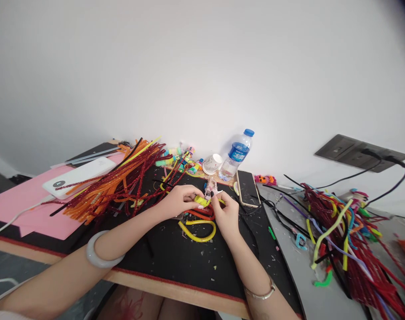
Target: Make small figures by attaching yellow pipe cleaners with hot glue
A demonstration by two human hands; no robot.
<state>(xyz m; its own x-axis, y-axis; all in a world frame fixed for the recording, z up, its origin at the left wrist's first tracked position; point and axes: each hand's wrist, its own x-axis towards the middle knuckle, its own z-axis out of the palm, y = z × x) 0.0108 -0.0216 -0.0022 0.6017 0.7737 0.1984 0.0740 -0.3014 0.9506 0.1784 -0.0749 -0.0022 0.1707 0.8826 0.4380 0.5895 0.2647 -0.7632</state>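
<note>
Over the black desk mat (175,271), my left hand (179,201) pinches a coiled yellow pipe cleaner (201,201) between thumb and fingers. My right hand (226,215) faces it from the other side, its thumb and forefinger closed on a strand of the same yellow pipe cleaner. Their fingers partly hide the piece. Just beneath the hands lie a yellow bent strand (198,240) in a loop and some orange-red strands (200,214). A small clear bottle-like item (210,186) is right behind my fingertips.
A water bottle (235,156), a paper cup (212,164) and a phone (248,189) stand or lie behind. On the left, orange and red pipe cleaners (98,191) cover pink paper (38,191) and a white power bank (78,177). More pipe cleaners (358,253) pile up at right, near a wall socket (338,149).
</note>
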